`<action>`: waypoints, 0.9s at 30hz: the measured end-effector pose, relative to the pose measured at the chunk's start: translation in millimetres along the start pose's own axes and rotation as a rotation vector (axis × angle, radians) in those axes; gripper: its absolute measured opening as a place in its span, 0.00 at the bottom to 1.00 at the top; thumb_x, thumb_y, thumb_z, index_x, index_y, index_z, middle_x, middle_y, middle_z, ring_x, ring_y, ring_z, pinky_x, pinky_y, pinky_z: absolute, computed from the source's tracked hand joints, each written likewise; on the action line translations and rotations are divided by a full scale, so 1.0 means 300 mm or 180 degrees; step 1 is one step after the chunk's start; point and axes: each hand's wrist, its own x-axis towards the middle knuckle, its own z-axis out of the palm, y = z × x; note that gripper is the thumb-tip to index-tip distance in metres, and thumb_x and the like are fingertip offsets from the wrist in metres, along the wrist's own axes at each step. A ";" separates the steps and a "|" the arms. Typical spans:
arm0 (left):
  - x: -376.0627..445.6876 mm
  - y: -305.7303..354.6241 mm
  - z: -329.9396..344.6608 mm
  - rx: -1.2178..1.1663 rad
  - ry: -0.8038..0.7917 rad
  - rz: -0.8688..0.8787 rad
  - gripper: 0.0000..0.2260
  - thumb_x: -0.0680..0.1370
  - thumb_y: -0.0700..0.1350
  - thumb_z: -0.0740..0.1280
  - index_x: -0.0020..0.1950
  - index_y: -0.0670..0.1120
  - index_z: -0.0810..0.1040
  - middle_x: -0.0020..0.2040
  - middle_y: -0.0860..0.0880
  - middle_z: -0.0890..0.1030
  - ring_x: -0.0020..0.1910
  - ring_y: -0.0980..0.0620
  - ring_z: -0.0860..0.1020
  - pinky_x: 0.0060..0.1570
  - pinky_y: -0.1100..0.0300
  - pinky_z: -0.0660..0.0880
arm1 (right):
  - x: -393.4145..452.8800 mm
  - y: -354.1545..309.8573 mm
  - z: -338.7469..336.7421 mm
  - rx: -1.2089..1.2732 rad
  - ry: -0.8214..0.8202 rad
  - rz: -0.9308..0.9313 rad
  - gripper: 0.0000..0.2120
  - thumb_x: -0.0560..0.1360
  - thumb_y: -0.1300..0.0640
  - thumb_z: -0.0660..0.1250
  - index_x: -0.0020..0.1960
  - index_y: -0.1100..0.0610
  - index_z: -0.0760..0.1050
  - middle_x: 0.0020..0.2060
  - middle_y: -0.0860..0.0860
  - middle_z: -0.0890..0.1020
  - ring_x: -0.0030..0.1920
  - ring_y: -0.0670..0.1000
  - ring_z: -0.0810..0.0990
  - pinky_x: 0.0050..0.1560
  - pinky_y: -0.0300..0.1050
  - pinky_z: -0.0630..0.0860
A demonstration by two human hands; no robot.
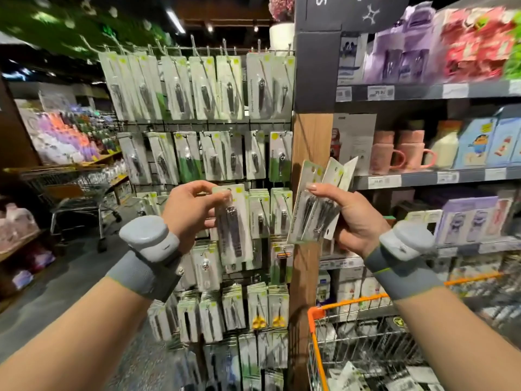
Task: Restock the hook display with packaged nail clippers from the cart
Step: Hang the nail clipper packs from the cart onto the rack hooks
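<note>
— Fingers of her left hand (189, 208) pinch one nail clipper pack (234, 224) by its top edge, right against the hook display (197, 128)?

— Yes, long axis upright, hang-hole uppermost. That hand is nearer the hooks. The right hand (348, 218) grips a fanned stack of packs (318, 201), above the cart (318, 311).

— Looks?

— Pale card, dark clipper.

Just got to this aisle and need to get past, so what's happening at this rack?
A person is restocking the hook display with packaged nail clippers. The left hand pinches one pack by its top, held up in front of the hooks. The right hand grips a fanned bunch of spare packs. The orange-rimmed cart at lower right holds more stock.
</note>
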 end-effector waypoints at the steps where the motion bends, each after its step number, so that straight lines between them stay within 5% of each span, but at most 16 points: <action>1: 0.012 -0.003 -0.004 0.0037 0.0029 -0.0034 0.06 0.75 0.38 0.69 0.40 0.43 0.74 0.31 0.48 0.78 0.24 0.55 0.74 0.22 0.69 0.68 | 0.017 0.010 0.004 0.0015 -0.0039 0.0000 0.15 0.63 0.63 0.72 0.49 0.65 0.79 0.35 0.55 0.84 0.36 0.50 0.83 0.34 0.41 0.79; 6: 0.068 -0.033 -0.043 0.0175 -0.0035 -0.0198 0.07 0.75 0.38 0.68 0.38 0.40 0.74 0.35 0.45 0.78 0.30 0.50 0.75 0.24 0.66 0.72 | 0.076 0.068 0.033 -0.0070 -0.0140 0.0107 0.06 0.71 0.65 0.67 0.47 0.64 0.80 0.35 0.55 0.84 0.34 0.50 0.84 0.33 0.43 0.80; 13: 0.165 -0.092 -0.161 0.0516 -0.0220 0.0083 0.05 0.75 0.41 0.70 0.39 0.44 0.80 0.28 0.55 0.79 0.25 0.60 0.71 0.25 0.68 0.67 | 0.124 0.139 0.085 -0.0056 0.0113 -0.0050 0.04 0.72 0.63 0.67 0.42 0.60 0.80 0.33 0.51 0.83 0.33 0.48 0.83 0.33 0.40 0.80; 18: 0.214 -0.137 -0.199 0.0796 -0.0458 0.0345 0.04 0.73 0.39 0.71 0.38 0.46 0.81 0.29 0.57 0.81 0.30 0.62 0.76 0.32 0.71 0.69 | 0.145 0.208 0.112 -0.0015 0.0259 -0.0131 0.07 0.74 0.63 0.65 0.39 0.57 0.80 0.31 0.49 0.83 0.33 0.47 0.82 0.31 0.38 0.78; 22: 0.255 -0.215 -0.191 0.1016 -0.0710 0.0384 0.01 0.72 0.40 0.72 0.40 0.45 0.83 0.32 0.51 0.80 0.29 0.56 0.71 0.28 0.67 0.66 | 0.165 0.283 0.111 -0.0145 0.0326 -0.0141 0.14 0.73 0.60 0.66 0.32 0.53 0.84 0.34 0.46 0.84 0.45 0.49 0.79 0.43 0.44 0.76; 27: 0.294 -0.349 -0.148 0.1754 -0.1099 0.0488 0.04 0.73 0.42 0.72 0.39 0.44 0.83 0.30 0.47 0.79 0.26 0.58 0.74 0.33 0.64 0.74 | 0.163 0.346 0.069 0.0122 0.0292 0.0017 0.19 0.76 0.61 0.61 0.30 0.53 0.83 0.32 0.46 0.83 0.35 0.46 0.82 0.45 0.45 0.78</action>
